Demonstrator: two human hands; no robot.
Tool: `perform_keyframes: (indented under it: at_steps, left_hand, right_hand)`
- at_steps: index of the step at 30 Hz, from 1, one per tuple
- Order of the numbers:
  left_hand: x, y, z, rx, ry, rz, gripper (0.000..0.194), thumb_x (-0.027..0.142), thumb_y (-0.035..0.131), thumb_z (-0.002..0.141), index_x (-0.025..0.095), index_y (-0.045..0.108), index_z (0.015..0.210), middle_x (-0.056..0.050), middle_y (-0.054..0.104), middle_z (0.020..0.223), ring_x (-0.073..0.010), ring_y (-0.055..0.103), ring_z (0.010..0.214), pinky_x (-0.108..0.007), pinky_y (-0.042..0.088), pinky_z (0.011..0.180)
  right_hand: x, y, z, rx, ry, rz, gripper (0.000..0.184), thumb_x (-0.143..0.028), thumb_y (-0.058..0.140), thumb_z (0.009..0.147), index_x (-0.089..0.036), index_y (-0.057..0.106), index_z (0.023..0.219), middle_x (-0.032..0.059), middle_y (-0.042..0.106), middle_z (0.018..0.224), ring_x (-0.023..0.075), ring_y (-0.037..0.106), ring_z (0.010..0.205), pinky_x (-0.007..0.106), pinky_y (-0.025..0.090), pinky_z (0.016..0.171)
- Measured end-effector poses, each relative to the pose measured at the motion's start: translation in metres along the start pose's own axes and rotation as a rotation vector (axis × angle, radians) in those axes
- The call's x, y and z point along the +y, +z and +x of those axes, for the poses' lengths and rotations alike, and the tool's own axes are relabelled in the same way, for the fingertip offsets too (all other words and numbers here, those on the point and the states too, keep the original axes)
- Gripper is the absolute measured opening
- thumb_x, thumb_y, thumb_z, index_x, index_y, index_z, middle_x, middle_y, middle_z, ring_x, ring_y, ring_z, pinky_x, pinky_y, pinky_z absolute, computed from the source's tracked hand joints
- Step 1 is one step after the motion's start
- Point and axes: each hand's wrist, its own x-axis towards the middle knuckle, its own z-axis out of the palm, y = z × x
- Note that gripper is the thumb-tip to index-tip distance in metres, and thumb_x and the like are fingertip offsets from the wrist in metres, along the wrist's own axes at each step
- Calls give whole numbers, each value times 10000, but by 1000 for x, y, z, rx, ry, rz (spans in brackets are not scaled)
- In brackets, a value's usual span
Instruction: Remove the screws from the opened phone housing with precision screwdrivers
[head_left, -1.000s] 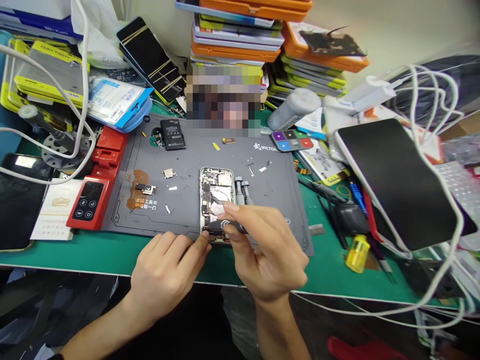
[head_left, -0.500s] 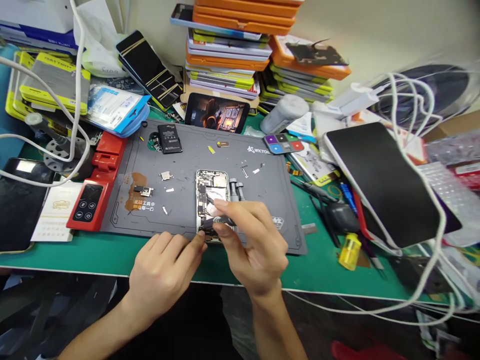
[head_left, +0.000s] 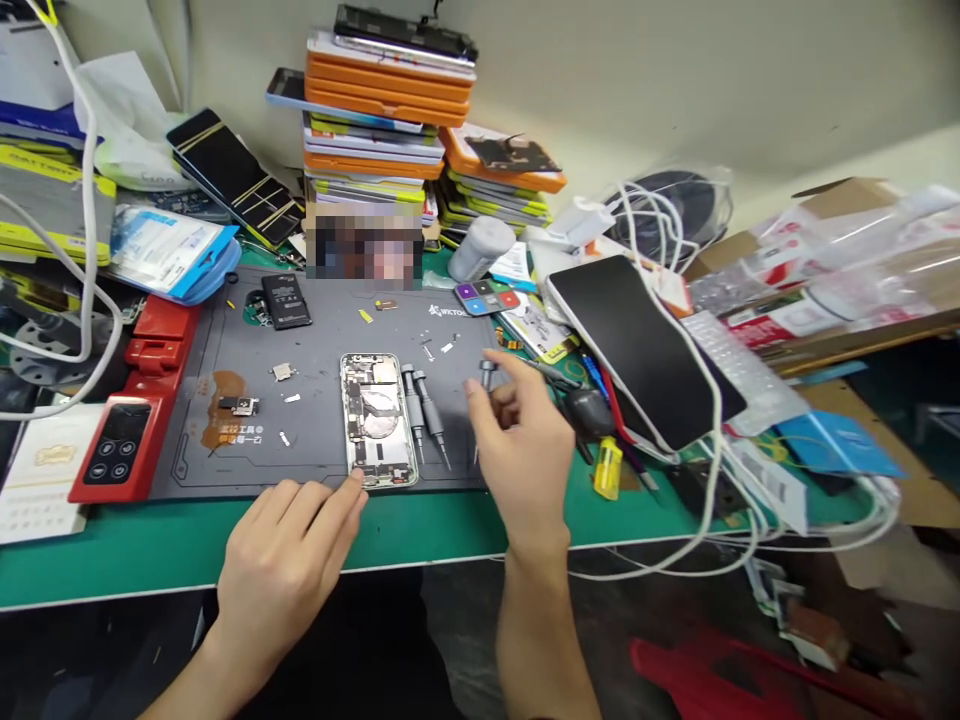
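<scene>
An opened smartphone (head_left: 382,450) lies on the grey work mat (head_left: 247,465), its circuit boards bare. My left hand (head_left: 289,545) is closed at its lower left corner, index fingertip on the frame and thumb hidden. Beside the phone's right edge lie two slim grey screwdrivers (head_left: 415,405). Farther right, my right hand (head_left: 525,435) has its fingers curled around a third screwdriver (head_left: 487,374); the knob shows between thumb and index finger, the tip points down. Small metal parts (head_left: 283,372) and a black phone battery (head_left: 286,300) are on the mat.
Left stands a red device with buttons (head_left: 124,445). Stacked orange cases (head_left: 386,85) rise at the back. To the right are a large tablet-like screen (head_left: 630,340), a yellow-handled tool (head_left: 607,470) and loose white cables (head_left: 720,400). The bench's front edge (head_left: 450,560) is near my wrists.
My right hand has left the phone's inside and moved right with the screwdriver. My left hand stays at the phone's lower corner. The view has turned to the right.
</scene>
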Motion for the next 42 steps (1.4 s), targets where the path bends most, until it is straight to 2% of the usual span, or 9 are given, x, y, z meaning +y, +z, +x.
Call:
perform_keyframes:
  at_steps: [3,7,9,12,19,26,32,38,42]
  left_hand:
    - [0,0,1,12,-1,4,257,105,776,998,106,740,1252,-10,667,835,-180,524,741,-380,416,714]
    - [0,0,2,13,2,0,255,108,743,1023,99,736,1278,-18,668,841,-184,517,751,-378,404,723]
    - [0,0,2,11,6,-3,246,102,728,1031,97,735,1276,-21,672,848,-185,520,757,-377,402,729]
    - [-1,0,2,10,3,-5,237,93,720,1031,98,737,1267,-22,676,854,-187,524,761,-377,404,733]
    - [0,-1,0,19,-9,6,224,105,711,1037,112,734,1259,-15,677,862,-184,523,760,-370,409,732]
    - [1,-1,-3,22,-17,4,221,115,709,1046,112,722,1267,-10,658,843,-177,501,758,-361,395,721]
    - [0,1,-3,19,-18,8,238,119,712,1047,115,719,1285,-5,635,830,-178,487,758,-364,392,721]
    - [1,1,-3,24,-13,10,221,121,705,1053,117,723,1273,-6,635,827,-176,490,755,-360,390,721]
    - [1,0,-1,20,-17,16,217,132,703,1059,120,726,1274,-4,629,816,-181,483,750,-366,389,717]
  right_hand:
    - [8,4,-2,-158,-30,-201,342,-384,636,1076,-178,736,1330,33,663,871,207,614,821,357,464,722]
    - [2,6,-6,-81,-124,-236,314,-362,618,1097,-176,771,1299,88,680,1027,235,617,932,366,469,756]
    - [-4,4,-5,-38,-171,-175,241,-316,622,1099,-182,801,1191,75,670,1007,220,622,941,356,479,778]
    - [-14,2,-4,-78,-192,-94,184,-293,652,1092,-191,803,1065,40,678,947,190,620,898,340,475,792]
    - [-28,7,-5,-163,-109,-247,254,-393,633,1105,-197,789,1148,27,706,995,177,670,838,330,389,660]
    - [-38,8,-2,-280,10,-386,240,-375,666,1068,-188,805,1010,55,677,1013,184,643,798,298,243,583]
    - [-39,9,4,-326,159,-308,148,-311,702,1018,-194,779,970,33,679,1004,166,601,762,294,272,616]
    - [-34,4,-2,-312,85,-275,239,-393,649,1057,-211,803,1042,61,679,1024,201,636,856,303,287,635]
    - [-38,-1,-6,-328,42,-313,272,-412,624,1072,-212,799,1014,66,651,977,189,588,789,298,212,612]
